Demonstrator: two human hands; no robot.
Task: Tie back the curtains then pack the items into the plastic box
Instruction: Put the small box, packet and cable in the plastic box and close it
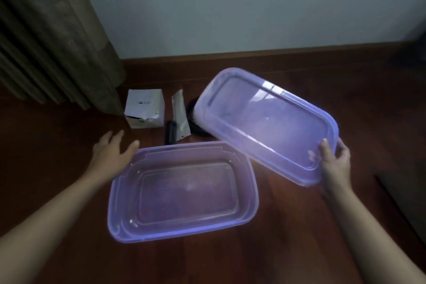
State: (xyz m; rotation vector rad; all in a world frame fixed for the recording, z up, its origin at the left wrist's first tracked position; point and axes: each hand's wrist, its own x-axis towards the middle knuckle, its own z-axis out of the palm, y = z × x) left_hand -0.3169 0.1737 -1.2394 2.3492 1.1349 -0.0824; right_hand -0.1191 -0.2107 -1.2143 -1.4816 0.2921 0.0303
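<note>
A translucent purple plastic box (pixel 119 203) sits open on the wooden floor in front of me, with nothing inside. My right hand (pixel 334 161) grips the near corner of its matching lid (pixel 265 120), held tilted above the floor to the box's right. My left hand (pixel 110 152) hovers with spread fingers just beyond the box's far left corner, holding nothing. Behind the box lie a white carton (pixel 145 108), a grey foil sachet (pixel 181 115), a small black object (pixel 170 132) and a dark coiled item (pixel 192 108) half hidden by the lid. The brown curtain (pixel 53 37) hangs at left.
A pale wall with a wooden skirting board (pixel 276 53) runs across the back. A dark piece of furniture (pixel 405 203) stands at the right edge. The floor (pixel 57 145) is dark red-brown wood.
</note>
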